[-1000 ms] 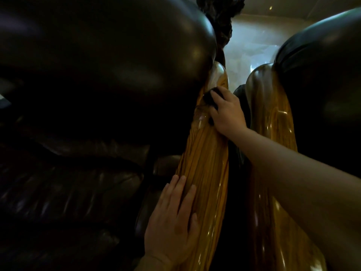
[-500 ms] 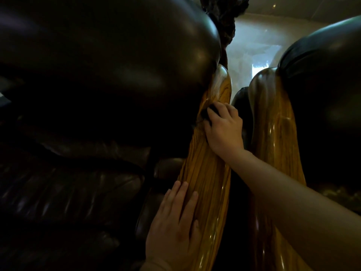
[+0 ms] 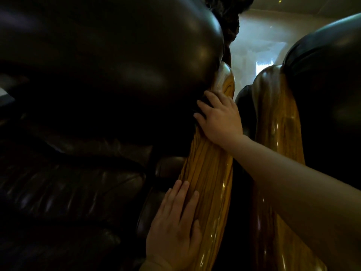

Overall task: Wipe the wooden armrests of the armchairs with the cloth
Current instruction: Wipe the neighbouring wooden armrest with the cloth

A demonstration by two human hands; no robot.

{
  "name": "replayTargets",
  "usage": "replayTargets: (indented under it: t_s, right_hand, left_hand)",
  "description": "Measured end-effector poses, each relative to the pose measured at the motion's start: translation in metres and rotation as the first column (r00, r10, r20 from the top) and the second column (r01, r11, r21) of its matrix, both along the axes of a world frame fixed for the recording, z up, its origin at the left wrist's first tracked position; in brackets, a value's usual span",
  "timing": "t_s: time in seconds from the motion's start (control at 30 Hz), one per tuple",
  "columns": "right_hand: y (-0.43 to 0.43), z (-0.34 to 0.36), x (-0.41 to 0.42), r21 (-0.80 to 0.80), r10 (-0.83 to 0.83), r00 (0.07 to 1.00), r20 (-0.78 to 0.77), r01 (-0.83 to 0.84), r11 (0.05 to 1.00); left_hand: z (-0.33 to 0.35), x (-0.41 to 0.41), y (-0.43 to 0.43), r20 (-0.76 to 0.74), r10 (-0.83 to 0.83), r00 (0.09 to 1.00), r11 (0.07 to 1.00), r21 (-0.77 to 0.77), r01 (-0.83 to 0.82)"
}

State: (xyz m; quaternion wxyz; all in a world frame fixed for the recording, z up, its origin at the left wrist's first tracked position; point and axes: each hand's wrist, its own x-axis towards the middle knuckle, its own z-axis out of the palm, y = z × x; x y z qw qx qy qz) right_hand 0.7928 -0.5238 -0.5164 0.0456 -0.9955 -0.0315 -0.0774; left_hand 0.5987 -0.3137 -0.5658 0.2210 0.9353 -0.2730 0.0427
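We note the right hand (image 3: 220, 120) closed on the dark cloth (image 3: 203, 102) at twelve o'clock on the armrest (image 3: 211, 173), left hand (image 3: 173, 227) flat, holding nothing; gloss risks slippage

The right hand (image 3: 220, 118) presses a dark cloth (image 3: 203, 102) (mostly hidden under the fingers) against the glossy wooden armrest (image 3: 211, 173), close to where dark leather (image 3: 109, 61) bulges over the wood. Nearer the camera than that grip, the left hand (image 3: 173, 227) lies flat and spread on the same armrest. To the right of both, apart, stands a second armrest (image 3: 281, 122).
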Motion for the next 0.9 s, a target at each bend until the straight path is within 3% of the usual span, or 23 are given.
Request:
replayTargets:
  t_s: [0.1, 0.17, 0.37, 0.73, 0.9]
  right_hand:
    - [0.004, -0.005, -0.049, 0.04, 0.283, 0.959, -0.003, -0.282, 0.958]
    - [-0.009, -0.003, -0.054, 0.069, 0.37, 0.928, -0.037, -0.367, 0.928]
    - [-0.017, 0.007, 0.009, 0.037, 0.046, 0.998, -0.039, -0.045, 0.998]
    - [0.028, -0.006, -0.099, -0.002, 0.108, 0.994, 0.02, -0.108, 0.994]
    - [0.048, -0.014, -0.145, -0.014, 0.114, 0.992, 0.055, -0.114, 0.993]
  left_hand:
    - [0.002, -0.001, 0.0, 0.027, 0.0, 1.0, 1.0, -0.021, 0.001]
    - [0.002, 0.0, -0.001, 0.031, -0.004, 0.999, 0.999, -0.045, 0.006]
    - [0.0, 0.001, -0.003, 0.009, 0.032, 0.999, 0.999, -0.014, -0.032]
    - [-0.001, -0.005, -0.005, 0.018, 0.048, 0.999, 0.998, 0.05, -0.049]
    - [-0.022, -0.076, 0.039, 0.006, 0.03, 1.0, 0.998, 0.048, -0.031]
